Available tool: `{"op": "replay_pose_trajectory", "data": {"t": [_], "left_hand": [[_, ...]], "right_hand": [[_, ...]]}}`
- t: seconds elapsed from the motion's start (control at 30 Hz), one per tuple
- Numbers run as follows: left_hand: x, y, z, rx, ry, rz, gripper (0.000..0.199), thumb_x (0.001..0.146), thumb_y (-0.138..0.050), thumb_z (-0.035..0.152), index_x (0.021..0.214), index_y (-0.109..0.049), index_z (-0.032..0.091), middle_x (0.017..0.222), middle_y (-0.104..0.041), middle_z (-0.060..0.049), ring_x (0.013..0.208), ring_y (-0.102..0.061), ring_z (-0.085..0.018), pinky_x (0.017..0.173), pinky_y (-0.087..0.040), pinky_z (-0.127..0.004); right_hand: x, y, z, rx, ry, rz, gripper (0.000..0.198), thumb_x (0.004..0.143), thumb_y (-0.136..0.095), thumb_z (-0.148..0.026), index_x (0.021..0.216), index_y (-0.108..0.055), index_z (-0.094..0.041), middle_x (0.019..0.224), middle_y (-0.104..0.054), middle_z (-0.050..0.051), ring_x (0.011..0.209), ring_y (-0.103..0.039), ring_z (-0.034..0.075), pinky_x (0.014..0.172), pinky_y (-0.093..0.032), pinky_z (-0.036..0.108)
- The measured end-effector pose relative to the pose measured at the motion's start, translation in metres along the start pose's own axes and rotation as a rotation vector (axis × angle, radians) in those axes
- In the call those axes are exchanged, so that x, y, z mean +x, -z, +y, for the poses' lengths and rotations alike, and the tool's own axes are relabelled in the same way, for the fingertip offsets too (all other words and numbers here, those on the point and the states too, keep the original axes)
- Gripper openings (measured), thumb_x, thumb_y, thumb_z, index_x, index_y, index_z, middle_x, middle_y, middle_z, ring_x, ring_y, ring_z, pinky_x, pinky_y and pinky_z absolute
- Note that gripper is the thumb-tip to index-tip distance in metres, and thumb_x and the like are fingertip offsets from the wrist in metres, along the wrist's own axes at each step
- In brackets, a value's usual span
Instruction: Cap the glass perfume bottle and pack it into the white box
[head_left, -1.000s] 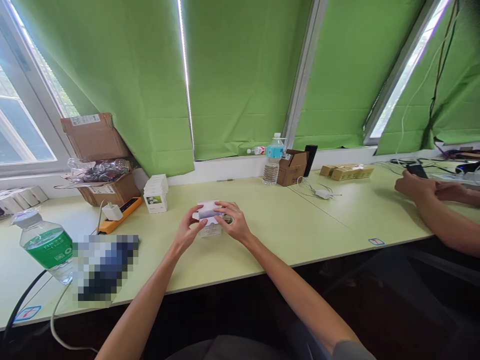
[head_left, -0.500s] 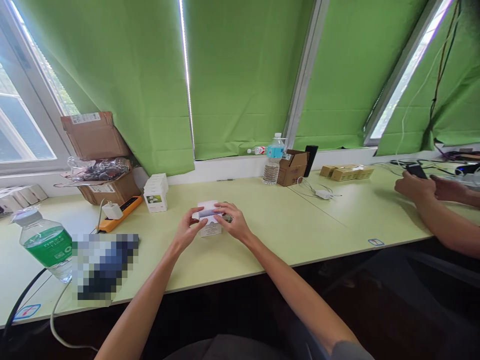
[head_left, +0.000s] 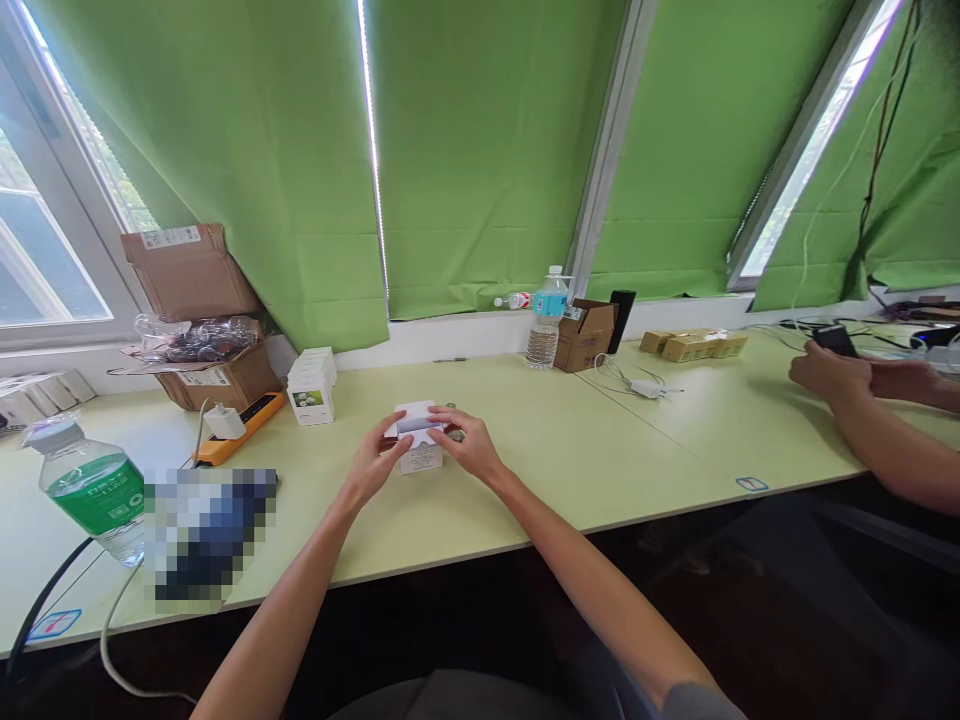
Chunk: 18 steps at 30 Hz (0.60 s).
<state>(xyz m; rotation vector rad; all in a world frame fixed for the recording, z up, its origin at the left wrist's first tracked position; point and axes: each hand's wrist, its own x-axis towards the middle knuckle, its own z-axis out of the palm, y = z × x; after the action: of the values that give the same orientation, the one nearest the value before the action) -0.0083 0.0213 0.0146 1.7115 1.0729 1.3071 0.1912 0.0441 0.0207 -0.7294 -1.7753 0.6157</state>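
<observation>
A small white cardboard box [head_left: 421, 459] stands on the pale yellow-green table in front of me. Its lid flap [head_left: 417, 424] is tilted and shows a shaded, greyish face. My left hand [head_left: 375, 455] grips the left side of the box, thumb and fingers at its top edge. From the right, my right hand [head_left: 471, 443] holds the same lid area with curled fingers. Something small and dark, partly hidden by the right fingers, lies just behind that hand; I cannot make out what it is.
Several stacked white boxes [head_left: 312, 388] stand behind, left. An orange power strip [head_left: 244, 428], a green-labelled bottle [head_left: 101, 490] and brown cartons [head_left: 217, 375] are further left. A blue-labelled bottle [head_left: 550, 305] and brown box [head_left: 585, 338] stand at the back. Another person's hands [head_left: 840, 375] hold a dark phone-like object.
The white side flap at the box's left has gone from sight near my left fingers. The lid flap sits slightly differently; both hands have barely moved.
</observation>
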Motion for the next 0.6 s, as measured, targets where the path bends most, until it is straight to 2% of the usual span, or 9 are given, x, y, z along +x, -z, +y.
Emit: {"op": "replay_pose_trajectory", "data": {"t": [0.33, 0.6], "left_hand": [[-0.0004, 0.0005, -0.0008, 0.009, 0.000, -0.009, 0.059, 0.082, -0.061, 0.048, 0.134, -0.048, 0.021, 0.120, -0.064, -0.009, 0.103, -0.065, -0.025, 0.088, -0.052, -0.039], [-0.0017, -0.0012, 0.0011, 0.031, -0.011, 0.008, 0.057, 0.083, -0.060, 0.050, 0.131, -0.049, 0.022, 0.115, -0.066, -0.009, 0.095, -0.066, -0.023, 0.085, -0.053, -0.036]], "right_hand": [[0.0003, -0.0009, 0.0005, -0.011, 0.022, -0.001, 0.025, 0.082, -0.064, -0.034, 0.103, -0.070, -0.022, 0.123, -0.063, 0.009, 0.110, -0.061, 0.024, 0.080, -0.057, 0.034], [-0.0006, -0.0012, -0.0004, -0.046, 0.047, -0.012, 0.024, 0.085, -0.060, -0.032, 0.105, -0.069, -0.023, 0.126, -0.061, 0.010, 0.116, -0.057, 0.024, 0.079, -0.057, 0.033]]}}
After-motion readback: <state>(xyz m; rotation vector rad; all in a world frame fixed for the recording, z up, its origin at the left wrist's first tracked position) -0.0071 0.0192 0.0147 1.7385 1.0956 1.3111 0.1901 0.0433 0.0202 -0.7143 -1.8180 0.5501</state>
